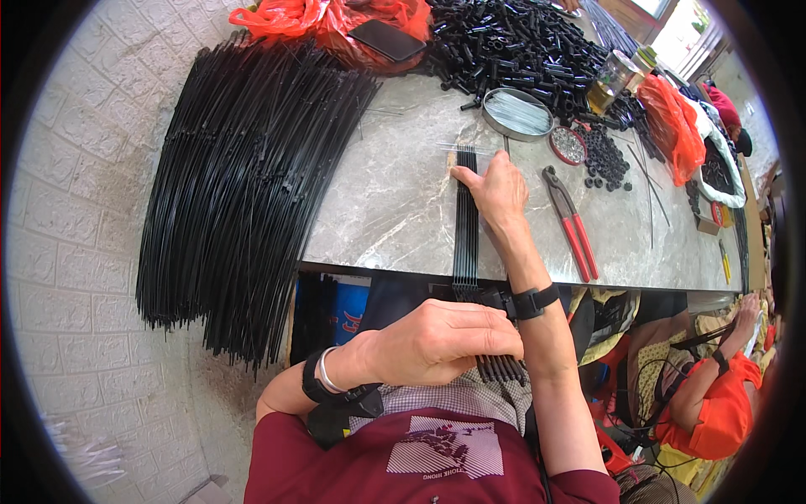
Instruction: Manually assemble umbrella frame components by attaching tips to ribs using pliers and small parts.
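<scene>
A flat row of thin black rods [466,223] runs from the tabletop over its near edge toward my lap. My right hand [501,191] closes around the row near its far end, thumb laid across it. Several thin silvery wires [460,149] lie crosswise at that end. Lower down, my left hand [445,340] is closed over the near part of the row, where rod ends show below its fingers. What its fingertips grip is hidden. To the right of my right hand lie red-handled cutting pliers [573,223]. A round tin of thin wires [518,114] stands beyond.
A large sheaf of black rods [243,185] covers the table's left side. Black tubes [512,50] pile up at the back, near red plastic bags [672,126]. Small black rings [606,157] lie beside a round dish [568,145]. Another person [709,403] sits at the right.
</scene>
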Available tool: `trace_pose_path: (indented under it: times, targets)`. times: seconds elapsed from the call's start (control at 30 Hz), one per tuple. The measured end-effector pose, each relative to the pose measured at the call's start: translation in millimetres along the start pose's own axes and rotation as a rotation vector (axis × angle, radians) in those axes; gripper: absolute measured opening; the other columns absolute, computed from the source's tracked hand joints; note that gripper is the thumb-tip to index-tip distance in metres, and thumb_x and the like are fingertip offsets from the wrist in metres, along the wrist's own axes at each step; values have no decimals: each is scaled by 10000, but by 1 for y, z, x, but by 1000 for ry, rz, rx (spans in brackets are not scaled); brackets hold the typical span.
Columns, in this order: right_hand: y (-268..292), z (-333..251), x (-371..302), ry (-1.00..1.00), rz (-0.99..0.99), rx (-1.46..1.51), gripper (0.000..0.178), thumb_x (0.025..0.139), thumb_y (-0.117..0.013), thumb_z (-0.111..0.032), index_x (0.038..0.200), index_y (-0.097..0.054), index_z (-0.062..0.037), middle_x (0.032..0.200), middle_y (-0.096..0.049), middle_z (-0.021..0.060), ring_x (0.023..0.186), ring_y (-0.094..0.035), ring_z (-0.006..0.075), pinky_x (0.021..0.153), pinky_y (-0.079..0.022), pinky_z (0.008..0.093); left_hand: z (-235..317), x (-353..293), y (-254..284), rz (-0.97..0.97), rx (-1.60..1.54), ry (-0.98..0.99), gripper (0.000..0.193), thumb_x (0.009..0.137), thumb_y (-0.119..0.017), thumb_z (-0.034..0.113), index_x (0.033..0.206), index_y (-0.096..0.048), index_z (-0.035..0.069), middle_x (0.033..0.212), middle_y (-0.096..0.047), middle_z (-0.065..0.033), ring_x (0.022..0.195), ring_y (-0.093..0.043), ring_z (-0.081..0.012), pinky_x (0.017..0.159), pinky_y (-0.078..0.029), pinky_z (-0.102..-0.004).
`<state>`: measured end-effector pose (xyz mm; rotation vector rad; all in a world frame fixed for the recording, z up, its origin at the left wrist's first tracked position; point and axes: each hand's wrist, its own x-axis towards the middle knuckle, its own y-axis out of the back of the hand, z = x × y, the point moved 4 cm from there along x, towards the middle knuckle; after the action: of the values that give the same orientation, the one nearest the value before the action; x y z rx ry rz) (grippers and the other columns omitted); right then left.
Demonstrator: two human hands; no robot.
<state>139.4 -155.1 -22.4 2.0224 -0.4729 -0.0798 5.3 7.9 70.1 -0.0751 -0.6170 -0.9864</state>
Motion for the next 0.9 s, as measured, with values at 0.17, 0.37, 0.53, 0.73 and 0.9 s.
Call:
trace_pose_path:
  times: [0.17,0.37,0.53,0.73,0.9]
  targets:
    - [3,1,-1,18,23,28,638,707,-796,-418,955,-537,109,788,-658,281,773,-669,422,679,-526,468,2,0,0,-17,-20,7,512,560,-519,-194,1026,-655,-31,1019,-679,-157,1006,-659,-312,968,-498,-453]
    - [1,2,-4,17,28,29,622,721,-789,-408,964,-527,102,793,-658,283,782,-666,429,684,-521,475,3,0,-1,30,18,-18,485,604,-503,-199,1027,-641,-5,1013,-672,-131,958,-659,-300,867,-532,-393]
    - [3,4,-4,30,32,29,649,745,-770,-417,1009,-507,114,797,-656,288,799,-667,429,688,-517,482,0,-1,-2,37,54,-57,524,609,-486,-191,1066,-639,14,1028,-676,-119,970,-661,-289,824,-551,-360]
    - [19,17,12,46,-110,221,535,828,-700,-328,1155,-534,61,868,-676,196,829,-664,370,743,-511,450,-3,-4,9,87,53,73,414,693,-546,-185,1045,-674,-8,1010,-705,-124,989,-676,-273,959,-512,-416]
    - [51,50,77,380,252,72,227,845,-642,-164,1054,-666,-79,1012,-640,120,944,-631,325,784,-511,441,-4,0,6,47,-1,49,376,729,-553,-174,1043,-674,-7,1015,-704,-129,995,-676,-275,966,-506,-420]
